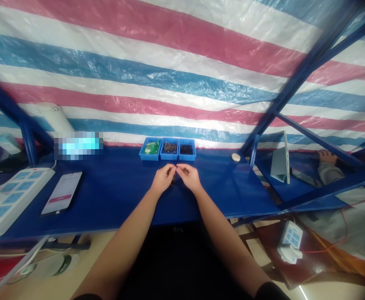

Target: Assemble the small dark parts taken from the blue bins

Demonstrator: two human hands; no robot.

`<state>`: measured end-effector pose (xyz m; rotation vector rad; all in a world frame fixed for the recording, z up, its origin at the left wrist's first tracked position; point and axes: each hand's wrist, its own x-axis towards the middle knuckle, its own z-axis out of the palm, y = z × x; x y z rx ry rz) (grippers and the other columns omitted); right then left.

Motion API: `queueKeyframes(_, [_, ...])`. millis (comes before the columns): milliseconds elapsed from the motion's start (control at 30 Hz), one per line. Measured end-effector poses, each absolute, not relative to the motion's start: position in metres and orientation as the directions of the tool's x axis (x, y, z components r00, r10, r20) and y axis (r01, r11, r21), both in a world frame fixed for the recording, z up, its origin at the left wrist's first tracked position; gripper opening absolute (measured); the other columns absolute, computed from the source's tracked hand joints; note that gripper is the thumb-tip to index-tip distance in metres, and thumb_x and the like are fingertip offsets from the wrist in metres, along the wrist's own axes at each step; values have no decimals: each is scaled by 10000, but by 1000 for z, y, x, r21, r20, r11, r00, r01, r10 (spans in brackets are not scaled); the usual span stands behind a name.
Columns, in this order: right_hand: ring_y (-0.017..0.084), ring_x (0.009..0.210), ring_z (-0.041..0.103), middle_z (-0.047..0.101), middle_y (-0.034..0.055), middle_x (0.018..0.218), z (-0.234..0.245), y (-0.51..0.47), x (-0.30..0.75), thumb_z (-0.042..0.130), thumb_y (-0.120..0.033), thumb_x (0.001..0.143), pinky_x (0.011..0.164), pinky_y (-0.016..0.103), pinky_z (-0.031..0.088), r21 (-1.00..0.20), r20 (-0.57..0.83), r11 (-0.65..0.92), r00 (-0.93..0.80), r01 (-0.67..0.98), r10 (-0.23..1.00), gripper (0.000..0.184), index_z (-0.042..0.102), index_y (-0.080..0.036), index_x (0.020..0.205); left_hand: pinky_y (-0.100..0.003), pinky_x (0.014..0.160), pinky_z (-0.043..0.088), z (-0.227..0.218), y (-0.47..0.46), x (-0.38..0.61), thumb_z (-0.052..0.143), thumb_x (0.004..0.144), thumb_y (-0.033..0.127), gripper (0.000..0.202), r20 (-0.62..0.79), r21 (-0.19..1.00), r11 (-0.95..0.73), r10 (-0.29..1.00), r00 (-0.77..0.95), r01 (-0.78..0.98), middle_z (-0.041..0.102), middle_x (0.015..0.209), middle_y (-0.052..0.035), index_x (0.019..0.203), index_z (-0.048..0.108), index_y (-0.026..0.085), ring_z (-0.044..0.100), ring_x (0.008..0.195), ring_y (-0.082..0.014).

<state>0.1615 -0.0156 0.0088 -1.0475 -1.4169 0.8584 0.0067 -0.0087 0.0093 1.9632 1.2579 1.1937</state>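
My left hand (163, 178) and my right hand (188, 176) meet over the middle of the blue table (116, 196), fingertips pinched together on a small dark part (173, 180) that is too tiny to name. Just beyond them stand three small blue bins side by side: the left bin (150, 149) holds green pieces, the middle bin (169, 149) holds dark metal bits, and the right bin (187, 150) holds small black bits.
A phone (62, 193) lies face up at the left, beside a white power strip (12, 196). A small round object (236, 157) sits at the right. Blue frame bars (295, 79) rise on the right. Another person's hand (326, 156) rests at the neighbouring bench, by an upright tablet (281, 160).
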Motion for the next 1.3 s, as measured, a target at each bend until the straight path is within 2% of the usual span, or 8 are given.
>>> queueKeyframes(133, [193, 804, 680, 730, 64, 929, 5, -14, 162, 642, -413, 807, 770, 324, 549, -932, 350, 346, 20, 108, 937, 309, 707, -200, 1021, -235, 632, 473, 10, -10, 7, 496, 898, 414, 253, 403, 787, -442, 897, 183, 430, 671, 771, 4, 1017, 603, 218, 614, 640, -129])
queueKeyframes(467, [187, 776, 677, 730, 60, 901, 6, -14, 162, 649, -421, 800, 740, 312, 551, -933, 340, 334, 24, 133, 940, 310, 708, -199, 1008, -231, 618, 457, 10, -10, 7, 464, 910, 425, 262, 398, 770, -441, 897, 192, 461, 653, 747, 10, 931, 621, 217, 597, 641, -128])
queueKeyframes(633, [199, 811, 684, 731, 62, 929, 8, -15, 163, 643, -409, 811, 773, 328, 553, -930, 352, 347, 19, 120, 936, 297, 707, -206, 1017, -235, 606, 458, 9, -10, 8, 503, 886, 425, 259, 407, 788, -439, 897, 171, 431, 649, 737, 12, 1013, 603, 223, 587, 607, -125])
queueKeyframes(733, [201, 804, 686, 731, 61, 926, 6, -14, 163, 642, -413, 810, 772, 333, 555, -932, 349, 344, 26, 116, 937, 292, 708, -209, 1009, -235, 596, 453, 8, -10, 8, 503, 881, 433, 258, 416, 783, -447, 893, 169, 434, 642, 716, 16, 991, 611, 226, 576, 588, -122])
queueKeyframes(1300, [194, 772, 681, 730, 58, 881, 7, -14, 162, 667, -429, 782, 749, 327, 560, -940, 331, 327, 30, 99, 943, 320, 709, -200, 1002, -235, 618, 478, 10, -10, 7, 481, 898, 444, 281, 402, 781, -437, 898, 177, 445, 671, 772, 8, 982, 635, 225, 608, 631, -128])
